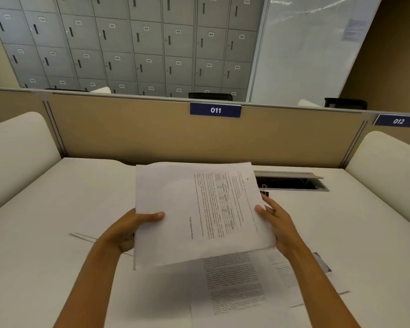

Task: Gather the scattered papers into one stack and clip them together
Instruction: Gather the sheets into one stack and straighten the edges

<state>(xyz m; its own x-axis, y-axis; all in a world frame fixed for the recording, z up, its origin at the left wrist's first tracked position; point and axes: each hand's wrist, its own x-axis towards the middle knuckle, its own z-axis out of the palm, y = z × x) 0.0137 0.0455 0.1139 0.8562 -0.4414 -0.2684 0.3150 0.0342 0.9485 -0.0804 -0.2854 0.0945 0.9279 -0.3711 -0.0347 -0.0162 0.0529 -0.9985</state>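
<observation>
Papers part-gathered; clip not yet applied.

Tabletop (pixel 57 209): loose sheets (pixel 234 285) lie toward its near edge. Stack (pixel 199 209) held above its middle; left hand (pixel 130 230) and right hand (pixel 277 223) each pinch a side edge. Binder clip (pixel 263 190) rests by the far-right cable slot (pixel 291 183). Advise squaring the edges on the tabletop before clipping.

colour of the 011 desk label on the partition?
Dark blue with white numerals, on the 011 label atop the tan partition; head view.
</observation>
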